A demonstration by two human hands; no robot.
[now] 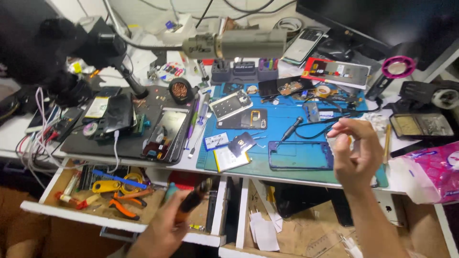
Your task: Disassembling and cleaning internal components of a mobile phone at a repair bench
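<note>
Left hand (165, 229) at seven o'clock, clamped on our orange-handled black pliers (191, 200) over the open wooden drawer (119, 220); right hand (354, 153), fingers pinched together, above the blue rubber mat (287, 119). A slip drops them among the tools.

Mat front edge: the blue mat (287, 165) shows bare room ahead of the phone frame (300, 155), between the loose cards and the right hand (353, 150).
Mat back edge: crowded with phone parts, cables and a screwdriver (290, 129).
Above the bench's back: the hot-air nozzle (239, 44) hangs across.
Left side: microscope stand (125, 71) and opened phones block it.
Open drawer: pliers (125, 208) and tools fill its floor, under the left hand (165, 229).
</note>
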